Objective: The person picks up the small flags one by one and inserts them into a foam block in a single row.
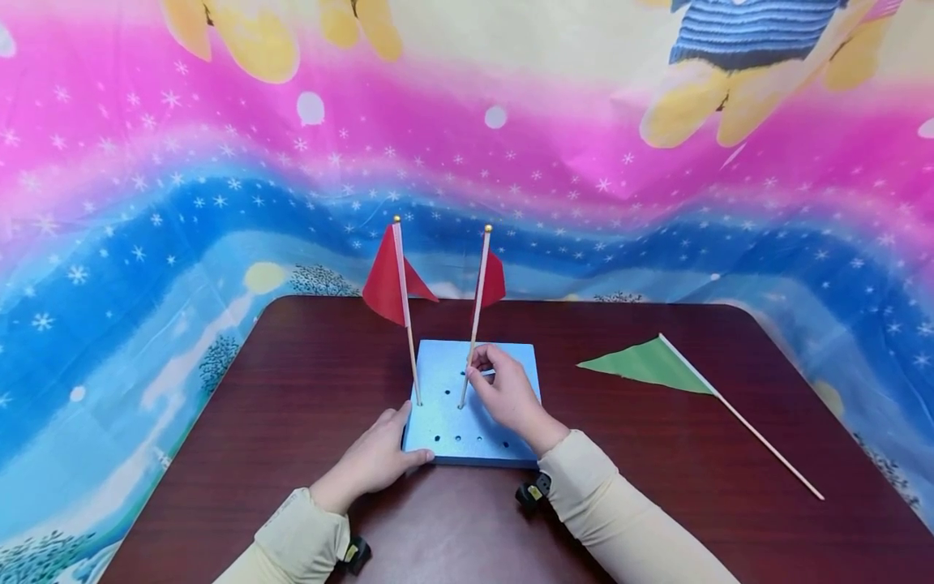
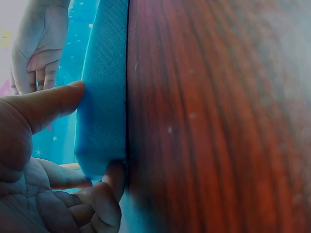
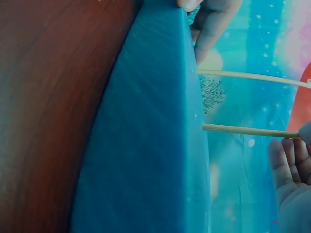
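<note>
A light blue board (image 1: 438,365) with several small holes lies on the table. My left hand (image 1: 375,454) grips its near left corner; in the left wrist view the thumb (image 2: 58,103) rests on one edge and the other fingers curl at the corner. One red flag (image 1: 387,284) stands in a hole near the board's left edge, leaning slightly left. A second red flag (image 1: 494,280) rises from a hole near the middle, tilted right. The right hand (image 1: 511,393) pinches the lower part of its wooden stick (image 3: 248,130), whose bottom end is at the hole.
To the right, a green flag (image 1: 657,367) lies flat on the dark brown table (image 1: 306,365), its stick slanting toward the near right. Behind the table hangs a colourful printed cloth (image 1: 452,146). Both wrists wear small black devices.
</note>
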Motion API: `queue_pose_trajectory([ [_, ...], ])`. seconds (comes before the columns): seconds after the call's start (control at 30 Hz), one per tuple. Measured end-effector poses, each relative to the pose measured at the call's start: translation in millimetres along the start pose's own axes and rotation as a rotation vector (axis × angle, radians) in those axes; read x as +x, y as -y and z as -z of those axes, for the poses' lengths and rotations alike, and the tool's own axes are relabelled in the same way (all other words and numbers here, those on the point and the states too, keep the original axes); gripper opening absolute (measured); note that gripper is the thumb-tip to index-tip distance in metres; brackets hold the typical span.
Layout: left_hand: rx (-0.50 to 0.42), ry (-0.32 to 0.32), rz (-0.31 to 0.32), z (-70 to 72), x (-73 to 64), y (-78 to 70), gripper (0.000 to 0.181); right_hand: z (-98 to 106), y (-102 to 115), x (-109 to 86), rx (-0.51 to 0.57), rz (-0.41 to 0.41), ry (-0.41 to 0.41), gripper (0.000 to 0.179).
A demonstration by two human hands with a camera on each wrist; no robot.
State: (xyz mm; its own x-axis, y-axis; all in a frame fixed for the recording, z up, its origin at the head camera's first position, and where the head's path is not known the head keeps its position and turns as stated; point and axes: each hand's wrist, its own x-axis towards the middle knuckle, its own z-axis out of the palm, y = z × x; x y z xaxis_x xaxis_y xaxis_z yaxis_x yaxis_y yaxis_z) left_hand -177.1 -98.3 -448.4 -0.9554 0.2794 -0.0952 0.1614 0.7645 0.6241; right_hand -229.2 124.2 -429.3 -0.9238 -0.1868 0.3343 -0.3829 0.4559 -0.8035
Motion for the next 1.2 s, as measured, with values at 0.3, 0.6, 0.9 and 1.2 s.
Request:
queue_pose_trajectory([
  [0.3, 0.007, -0.005, 0.000, 0.9, -0.1, -2.1, 0.092, -0.5, 3.3, -4.1, -0.059, 0.036, 0.049, 0.010],
  [0.6, 0.004, 0.004, 0.006, 0.1, 0.2, -1.5, 0.093, -0.8, 1.7, -4.1, -0.094, 0.046, 0.054, 0.008],
  [0.9, 0.013, 0.008, 0.008, -0.7, 0.4, -0.9, 0.093, 0.1, 2.0, -7.5, -0.092, 0.071, 0.055, 0.009],
  [1.2, 0.000, 0.009, 0.009, 0.9, -0.2, -1.7, 0.094, 1.9, 2.8, -9.9, -0.051, 0.051, 0.038, 0.012],
])
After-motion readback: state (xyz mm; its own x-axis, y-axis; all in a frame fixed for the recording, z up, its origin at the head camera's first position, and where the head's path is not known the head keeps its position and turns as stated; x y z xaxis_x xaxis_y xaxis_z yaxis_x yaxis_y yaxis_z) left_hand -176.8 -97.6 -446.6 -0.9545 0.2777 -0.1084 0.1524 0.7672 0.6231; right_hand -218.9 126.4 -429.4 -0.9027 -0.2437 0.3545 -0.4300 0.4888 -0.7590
